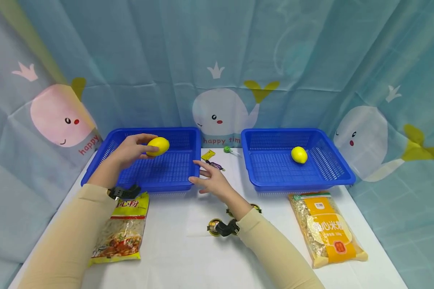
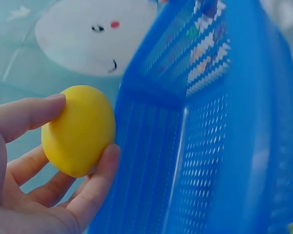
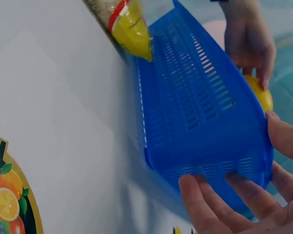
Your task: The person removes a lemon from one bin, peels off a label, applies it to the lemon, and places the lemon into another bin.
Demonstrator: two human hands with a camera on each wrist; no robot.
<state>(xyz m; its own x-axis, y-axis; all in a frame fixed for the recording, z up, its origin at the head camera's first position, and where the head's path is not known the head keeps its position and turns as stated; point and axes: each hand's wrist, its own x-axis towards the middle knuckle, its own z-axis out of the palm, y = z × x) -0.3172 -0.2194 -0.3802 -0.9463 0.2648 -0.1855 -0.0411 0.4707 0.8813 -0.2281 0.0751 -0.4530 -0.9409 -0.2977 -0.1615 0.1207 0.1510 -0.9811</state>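
Note:
My left hand (image 1: pixel 134 149) pinches a yellow lemon (image 1: pixel 160 146) between thumb and fingers, above the left blue basket (image 1: pixel 173 187). In the left wrist view the lemon (image 2: pixel 79 131) is held near the fingertips, with the basket wall (image 2: pixel 263 122) to its right. At that basket's right side, my right hand (image 1: pixel 214 180) has its fingers spread and holds nothing. The right wrist view shows its fingertips (image 3: pixel 190 185) right at the basket's outer wall and the thumb near the rim. A second lemon (image 1: pixel 299 155) lies inside the right blue basket (image 1: pixel 293 187).
Small wrapped candies (image 1: pixel 216 165) and a green lollipop (image 1: pixel 227 149) lie between the baskets. A yellow-and-red food bag (image 1: pixel 124 233) is at the front left, an orange one (image 1: pixel 329 228) at the front right. Round fruit stickers (image 1: pixel 214 227) show beneath my right wrist. Curtains (image 1: pixel 148 60) enclose the table.

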